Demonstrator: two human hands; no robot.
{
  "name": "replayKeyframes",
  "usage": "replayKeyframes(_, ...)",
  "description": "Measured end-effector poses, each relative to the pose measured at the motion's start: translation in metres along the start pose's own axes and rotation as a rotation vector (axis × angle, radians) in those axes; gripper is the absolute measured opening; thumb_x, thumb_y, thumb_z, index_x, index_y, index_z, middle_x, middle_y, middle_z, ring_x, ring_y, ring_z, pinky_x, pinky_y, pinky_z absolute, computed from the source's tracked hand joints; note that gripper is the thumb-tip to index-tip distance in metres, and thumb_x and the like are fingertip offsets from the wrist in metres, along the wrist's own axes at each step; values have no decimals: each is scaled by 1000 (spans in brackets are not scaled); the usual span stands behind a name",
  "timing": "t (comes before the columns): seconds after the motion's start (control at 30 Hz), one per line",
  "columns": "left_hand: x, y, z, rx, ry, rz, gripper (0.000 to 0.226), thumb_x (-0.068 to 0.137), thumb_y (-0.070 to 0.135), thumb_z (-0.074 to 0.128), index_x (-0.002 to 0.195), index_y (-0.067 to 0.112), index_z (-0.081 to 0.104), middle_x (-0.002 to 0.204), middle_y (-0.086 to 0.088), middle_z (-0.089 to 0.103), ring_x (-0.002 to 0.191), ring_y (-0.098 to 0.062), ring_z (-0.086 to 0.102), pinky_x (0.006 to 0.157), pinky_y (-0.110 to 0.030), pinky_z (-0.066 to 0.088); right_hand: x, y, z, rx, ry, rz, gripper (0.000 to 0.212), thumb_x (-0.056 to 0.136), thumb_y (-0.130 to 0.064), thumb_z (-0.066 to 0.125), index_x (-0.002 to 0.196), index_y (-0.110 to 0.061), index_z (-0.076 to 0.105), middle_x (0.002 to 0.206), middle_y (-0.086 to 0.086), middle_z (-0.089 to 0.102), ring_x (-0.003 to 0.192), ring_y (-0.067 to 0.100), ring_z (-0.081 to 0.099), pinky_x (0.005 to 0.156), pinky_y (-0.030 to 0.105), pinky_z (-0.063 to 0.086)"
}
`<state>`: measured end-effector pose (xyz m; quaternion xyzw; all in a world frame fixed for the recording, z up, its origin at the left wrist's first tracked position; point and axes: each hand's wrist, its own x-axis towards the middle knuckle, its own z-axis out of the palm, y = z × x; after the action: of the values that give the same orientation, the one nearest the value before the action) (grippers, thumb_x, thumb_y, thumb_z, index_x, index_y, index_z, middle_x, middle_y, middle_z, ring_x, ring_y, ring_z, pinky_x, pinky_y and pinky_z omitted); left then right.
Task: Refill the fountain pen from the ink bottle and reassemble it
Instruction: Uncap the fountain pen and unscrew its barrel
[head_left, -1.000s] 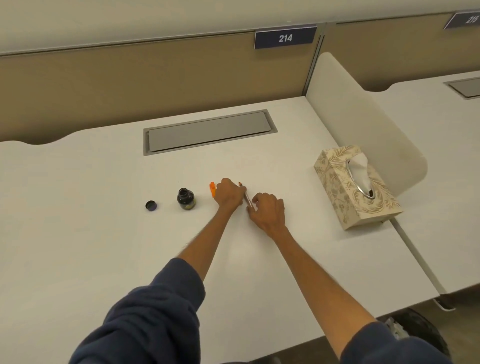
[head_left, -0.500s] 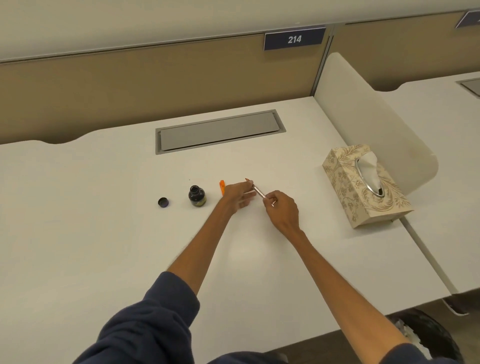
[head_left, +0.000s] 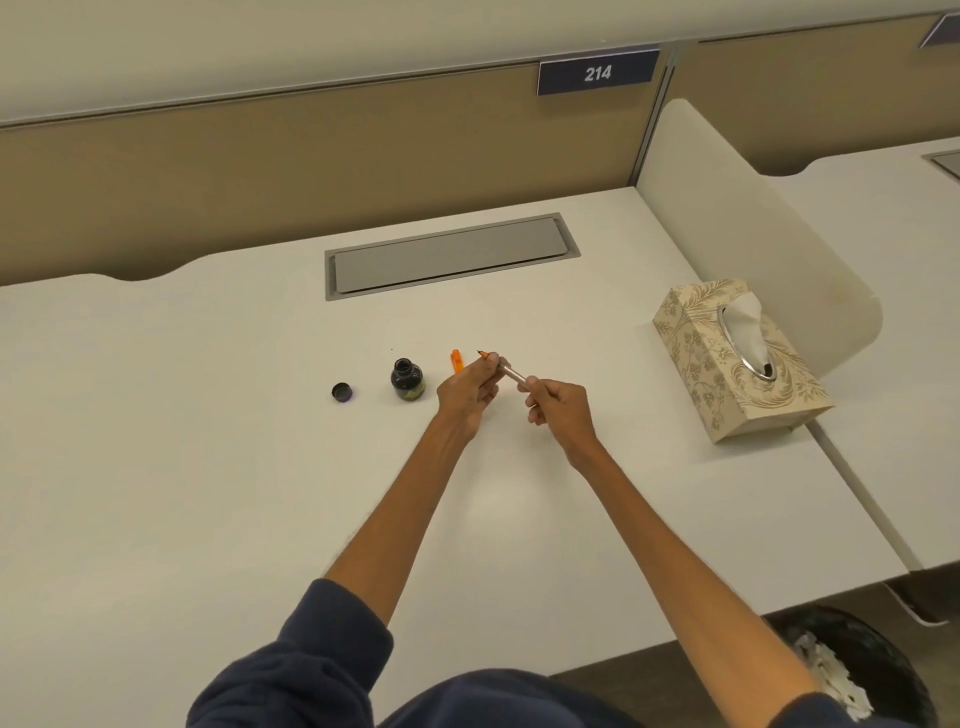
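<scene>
while the fountain pen (head_left: 511, 373) is being held just to the right of the ink bottle (head_left: 407, 380), its orange nib end is being pinched by the fingers of the left hand (head_left: 467, 389) and its silvery rear end is being gripped by the curled fingers of the right hand (head_left: 558, 408). the pen is being held at a slant, with the nib pointing away from the person and toward the bottle's side. whether it is being lifted off the white surface (head_left: 208, 441) cannot be told.

the bottle is being left standing upright and uncapped on the surface. its dark cap (head_left: 342, 392) is being left lying to the bottle's left, apart from it. an orange pen piece (head_left: 456, 360) is being partly hidden behind the left hand, between the bottle and the pen. a patterned tissue box (head_left: 727, 364) is being seen well to the bottle's right, and a grey hatch (head_left: 452, 255) is being seen beyond the bottle, set into the surface.
</scene>
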<state>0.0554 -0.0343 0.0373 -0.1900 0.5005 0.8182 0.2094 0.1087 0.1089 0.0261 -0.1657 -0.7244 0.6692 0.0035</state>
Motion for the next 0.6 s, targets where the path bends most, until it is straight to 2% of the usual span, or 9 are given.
replayKeyframes(0.07, -3, -3, -1, -1, 34, 32, 4, 85, 14, 73, 88, 12, 71, 109, -10, 70, 89, -13, 71, 86, -29, 44, -3, 1, 1, -26, 21, -23, 25, 99, -23, 59, 93, -5, 75, 67, 1, 63, 51, 10, 58, 58, 23, 48)
replayKeyframes(0.2, -8, -6, -3, -13, 87, 68, 10, 82, 13, 76, 89, 10, 70, 128, -12, 65, 83, -12, 73, 77, -26, 47, -8, -3, 6, -98, 62, -75, 24, 98, -22, 60, 89, -5, 76, 64, 2, 65, 51, 8, 64, 58, 21, 50)
replayKeyframes(0.27, -11, -4, -2, -22, 103, 80, 10, 81, 14, 77, 87, 9, 71, 121, -13, 68, 83, -14, 73, 78, -27, 48, -11, -6, 9, -137, 90, -115, 23, 98, -22, 60, 89, -8, 75, 64, 2, 66, 51, 5, 65, 59, 18, 51)
replayKeyframes(0.4, -16, 2, 0, -27, 164, 80, 17, 79, 13, 79, 91, 5, 71, 87, -5, 74, 77, -14, 74, 80, -29, 49, -14, -8, 13, -198, 137, -231, 19, 97, -15, 60, 89, -10, 76, 65, 8, 68, 51, 4, 65, 59, 17, 50)
replayKeyframes(0.5, -18, 5, 0, -22, 159, 81, 25, 78, 15, 80, 98, 3, 71, 91, -7, 74, 81, -15, 74, 81, -29, 50, -17, -8, 14, -191, 146, -282, 17, 97, -14, 62, 98, -8, 77, 67, 10, 69, 55, 5, 65, 59, 12, 49)
replayKeyframes(0.6, -23, 9, -3, 11, 89, 81, 22, 81, 18, 77, 99, 6, 72, 96, -7, 73, 90, -17, 73, 86, -29, 49, -18, -8, 12, -156, 121, -274, 16, 95, -17, 65, 100, -8, 77, 70, 7, 71, 62, 12, 71, 66, 17, 54)
